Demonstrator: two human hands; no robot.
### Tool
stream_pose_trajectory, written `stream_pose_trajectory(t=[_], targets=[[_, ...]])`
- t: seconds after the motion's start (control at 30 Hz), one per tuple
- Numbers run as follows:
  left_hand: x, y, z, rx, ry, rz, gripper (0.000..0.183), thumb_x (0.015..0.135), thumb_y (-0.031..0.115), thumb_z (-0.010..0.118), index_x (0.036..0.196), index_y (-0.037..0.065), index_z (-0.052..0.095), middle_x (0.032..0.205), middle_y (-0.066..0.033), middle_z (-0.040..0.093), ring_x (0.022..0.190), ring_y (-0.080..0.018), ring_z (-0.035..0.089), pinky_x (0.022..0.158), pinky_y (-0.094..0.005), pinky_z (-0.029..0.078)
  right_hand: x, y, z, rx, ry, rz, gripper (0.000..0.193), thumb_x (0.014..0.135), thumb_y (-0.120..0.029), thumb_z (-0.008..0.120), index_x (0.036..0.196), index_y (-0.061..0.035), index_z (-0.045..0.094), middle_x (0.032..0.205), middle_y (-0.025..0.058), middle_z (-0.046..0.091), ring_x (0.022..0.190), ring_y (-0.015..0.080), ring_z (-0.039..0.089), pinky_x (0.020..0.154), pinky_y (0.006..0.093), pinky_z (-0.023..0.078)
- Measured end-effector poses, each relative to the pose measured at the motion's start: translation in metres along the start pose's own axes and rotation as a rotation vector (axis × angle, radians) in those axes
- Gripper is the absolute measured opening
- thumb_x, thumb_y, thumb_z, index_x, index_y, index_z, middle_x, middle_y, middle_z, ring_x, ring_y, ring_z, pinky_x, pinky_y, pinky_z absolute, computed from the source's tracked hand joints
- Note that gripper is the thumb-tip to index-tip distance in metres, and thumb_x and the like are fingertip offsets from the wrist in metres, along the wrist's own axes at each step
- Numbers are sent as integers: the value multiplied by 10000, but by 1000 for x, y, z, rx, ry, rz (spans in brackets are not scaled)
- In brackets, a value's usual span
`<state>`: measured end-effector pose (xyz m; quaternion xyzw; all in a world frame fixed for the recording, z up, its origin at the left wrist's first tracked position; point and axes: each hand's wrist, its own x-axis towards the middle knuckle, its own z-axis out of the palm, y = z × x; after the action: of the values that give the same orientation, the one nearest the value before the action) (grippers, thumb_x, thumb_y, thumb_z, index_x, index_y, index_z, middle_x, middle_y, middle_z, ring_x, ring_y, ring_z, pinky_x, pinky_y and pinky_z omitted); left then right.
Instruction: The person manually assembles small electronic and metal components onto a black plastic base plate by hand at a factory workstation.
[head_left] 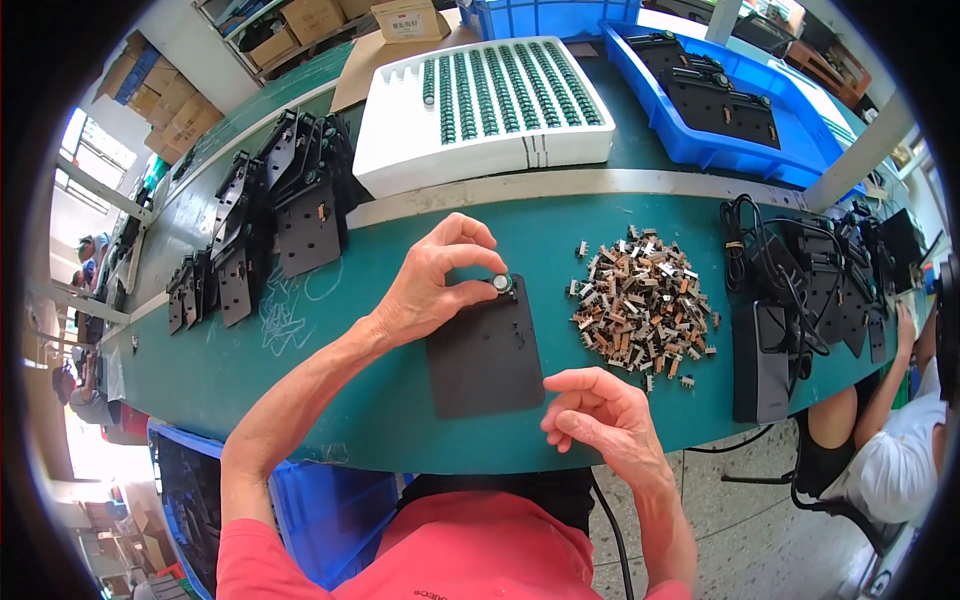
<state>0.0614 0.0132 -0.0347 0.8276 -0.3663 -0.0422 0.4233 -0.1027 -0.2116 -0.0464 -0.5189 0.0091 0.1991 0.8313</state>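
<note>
Silver-topped part [501, 284] in pinched left hand [428, 288]; right hand [602, 418] half-open

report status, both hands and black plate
Left hand pinches round part at far edge of black plate. Right hand loosely open beside plate's right corner. Plate flat on green table. Small-parts pile right, apart.

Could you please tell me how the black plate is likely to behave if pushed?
The plate would probably slide rather than roll, being broad and flat on the table. It seems stiff, as its outline shows no curl. It might pivot about its top corner, where the left hand pinches a round part.
</note>
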Motion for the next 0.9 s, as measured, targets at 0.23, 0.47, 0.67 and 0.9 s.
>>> stream_pose_trajectory(t=[0.23, 0.47, 0.67, 0.9], targets=[[3, -3, 0, 1, -16, -19, 280, 676, -61, 743, 927, 51, 692, 1012, -28, 529, 961, -166, 556, 844, -298, 469, -3, 3, 1, -25, 9, -19, 274, 918, -33, 612, 1188, 0, 580, 907, 77, 668, 789, 123, 644, 696, 255, 542], [6, -2, -3, 2, -54, -67, 259, 687, -52, 738, 921, 54, 700, 971, -23, 558, 935, -164, 566, 831, -295, 472, -4, 1, 0, -34, 13, -2, 265, 917, -18, 603, 1181, -1, 591, 902, 76, 667, 792, 124, 646, 708, 254, 545], [5, -1, -2, 18, -60, -72, 271, 704, -46, 736, 951, 61, 713, 939, -18, 584, 899, -161, 576, 801, -279, 470, -4, 2, 0, -30, 13, -4, 252, 914, -4, 601, 1166, 1, 602, 900, 79, 668, 791, 122, 648, 708, 254, 547], [0, -4, 0, 9, -32, -78, 291, 716, -44, 737, 983, 71, 726, 927, -22, 603, 871, -148, 577, 749, -272, 475, -4, 2, 1, -41, 14, -9, 239, 913, -4, 601, 1152, -1, 610, 902, 79, 671, 794, 121, 651, 710, 250, 550]])
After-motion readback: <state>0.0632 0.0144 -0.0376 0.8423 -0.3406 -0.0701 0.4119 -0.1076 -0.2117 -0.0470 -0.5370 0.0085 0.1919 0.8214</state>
